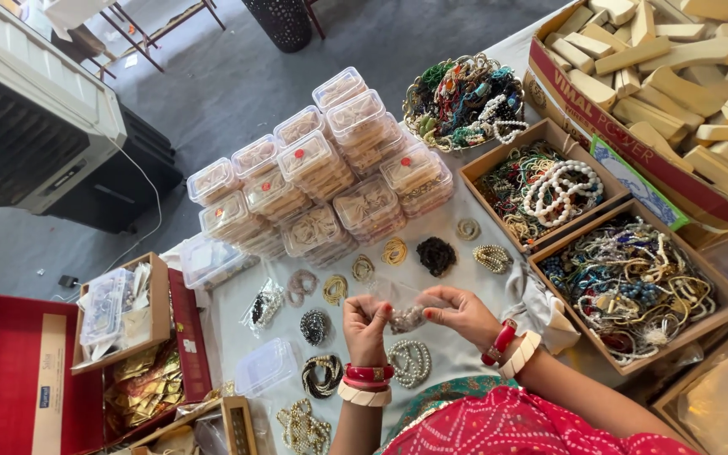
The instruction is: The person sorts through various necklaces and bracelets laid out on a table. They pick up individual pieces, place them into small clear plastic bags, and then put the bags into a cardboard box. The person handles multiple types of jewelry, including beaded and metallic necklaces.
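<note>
Lower centre of the frame: the left hand (pixel 366 324) and right hand (pixel 460 312) each pinch one side of a clear plastic pouch (pixel 398 297) holding a small bead bracelet (pixel 406 318). Directly below lies a pearl bracelet (pixel 412 362) on the white cloth (pixel 473 198); stacked clear plastic boxes (pixel 322 177) occupy the upper centre.

Small beaded bracelet (pixel 406 318) inside a clear plastic pouch (pixel 396 297), pinched between both hands above the cloth-covered table.
</note>
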